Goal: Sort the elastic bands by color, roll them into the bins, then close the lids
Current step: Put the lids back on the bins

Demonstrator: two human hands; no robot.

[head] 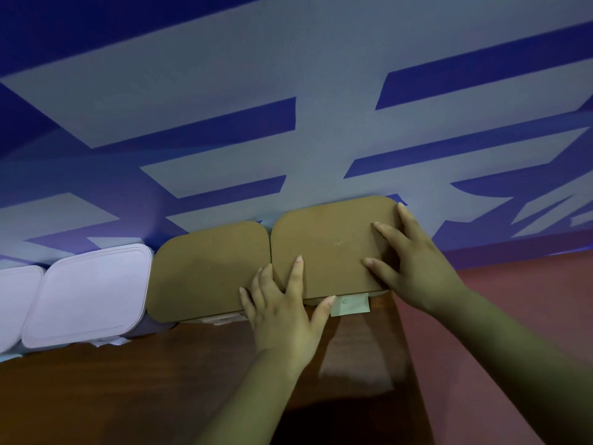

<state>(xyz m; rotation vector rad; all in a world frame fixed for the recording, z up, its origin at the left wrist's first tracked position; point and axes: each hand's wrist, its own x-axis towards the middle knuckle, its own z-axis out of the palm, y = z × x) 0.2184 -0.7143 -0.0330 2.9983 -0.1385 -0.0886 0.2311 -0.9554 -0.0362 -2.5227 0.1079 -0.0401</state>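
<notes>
- Your left hand [282, 306] lies spread on the near left corner of the right brown lid [330, 242]; the fingers are straight and fanned, gripping nothing; the index finger points up across the lid's top, while the thumb reaches along its near edge, its tip just beside a paper label [351, 305]
- Your right hand [417, 264] rests flat on the right part of the same lid; its fingers are straight and splayed too, holding nothing; the furthest finger runs up along the lid's right edge, the others lie on the top face
- The right brown lid lies flat with rounded corners, and its far edge meets the wall [288, 75]; the bin under it is almost wholly hidden, so you cannot tell from here how fully the lid is seated
- The paper label hangs below that lid's near edge and bears a small handwritten mark, too small to read
- The left brown lid [205, 271] lies just beside it, their edges touching or nearly so; your left little finger overlaps its near right corner
- Further left stand two pale lilac lids [90, 293] and [12, 300], both down; the second is cut by the frame
- All four sit in one row along the back of a dark wooden table [128, 380], against the blue wall with grey shapes
- A reddish surface [513, 300] lies to the right of the table
</notes>
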